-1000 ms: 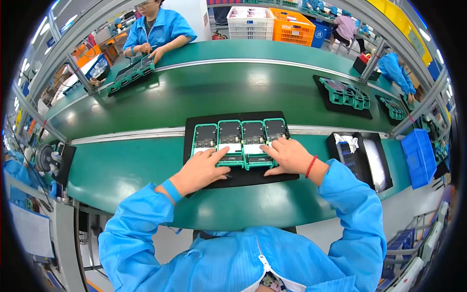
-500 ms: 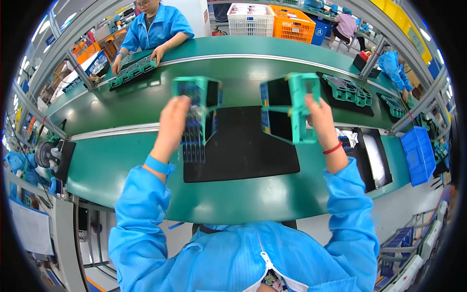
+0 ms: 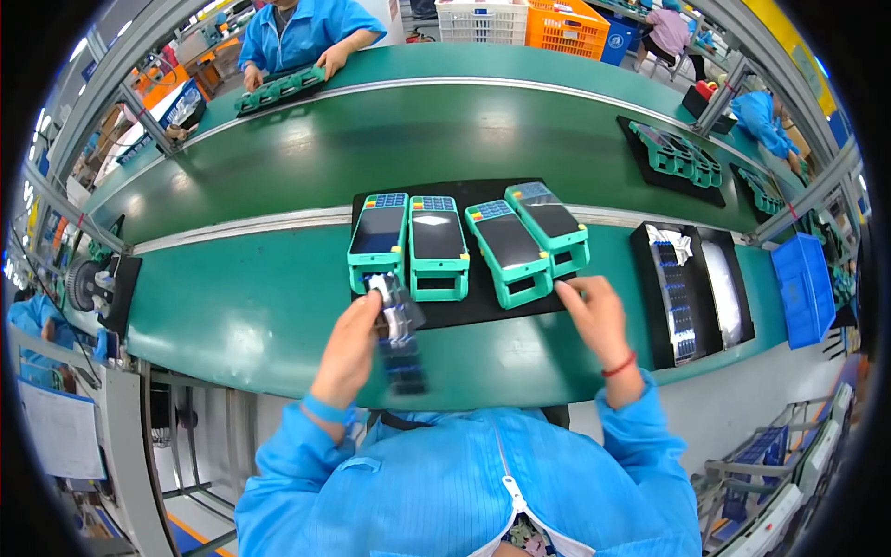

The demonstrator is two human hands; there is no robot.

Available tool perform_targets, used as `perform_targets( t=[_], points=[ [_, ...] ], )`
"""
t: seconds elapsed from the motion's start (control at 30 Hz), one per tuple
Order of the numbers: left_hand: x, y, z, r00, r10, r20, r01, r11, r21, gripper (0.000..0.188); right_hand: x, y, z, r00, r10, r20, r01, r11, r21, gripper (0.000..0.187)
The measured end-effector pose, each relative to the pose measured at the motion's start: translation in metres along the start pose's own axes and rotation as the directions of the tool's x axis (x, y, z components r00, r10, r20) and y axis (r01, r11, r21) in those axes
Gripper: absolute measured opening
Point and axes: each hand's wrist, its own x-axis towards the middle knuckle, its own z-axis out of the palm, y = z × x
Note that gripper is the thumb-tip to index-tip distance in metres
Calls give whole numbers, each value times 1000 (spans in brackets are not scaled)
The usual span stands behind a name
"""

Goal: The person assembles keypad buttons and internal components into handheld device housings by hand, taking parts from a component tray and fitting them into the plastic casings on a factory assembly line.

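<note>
In the head view, four green devices are lined up side by side on a black mat (image 3: 483,311) on the green table (image 3: 251,306). Each device has a green shell, a dark screen and a small patch of coloured keys at the far end. The first device (image 3: 379,239) and the second device (image 3: 437,243) sit straight. The third device (image 3: 507,251) and the fourth device (image 3: 548,225) are turned a little to the right.

A dark strip (image 3: 397,334) with a shiny end is held in the left hand (image 3: 351,348). The fingers are closed around it. The strip is blurred, so its small parts cannot be told. Its top end is just in front of the first device, over the near edge of the mat.

The right hand (image 3: 594,311) is seen at the right near corner of the mat, close to the third device. Its fingers are bent and spread, and nothing is held in it. The two hands are well apart.

A black tray (image 3: 682,288) with rows of small blue parts is placed to the right of the mat. A blue bin (image 3: 803,288) is seen further right. Across the belt (image 3: 418,139), a green rack (image 3: 278,90) is touched by another person's hands.
</note>
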Motion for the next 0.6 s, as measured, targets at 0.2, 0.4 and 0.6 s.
perform_targets(
  t=[0.2,0.4,0.6],
  points=[
    [33,34,-38,908,419,-9,-378,827,416,32,29,11,-24,960,-227,164,258,943,-208,106],
    [63,22,-47,966,253,61,-259,952,163,33,33,-7,9,984,-62,164,118,926,-357,111],
    [41,8,-25,924,382,-16,-359,883,302,36,23,-48,37,997,10,71,14,946,-325,103]
  ],
)
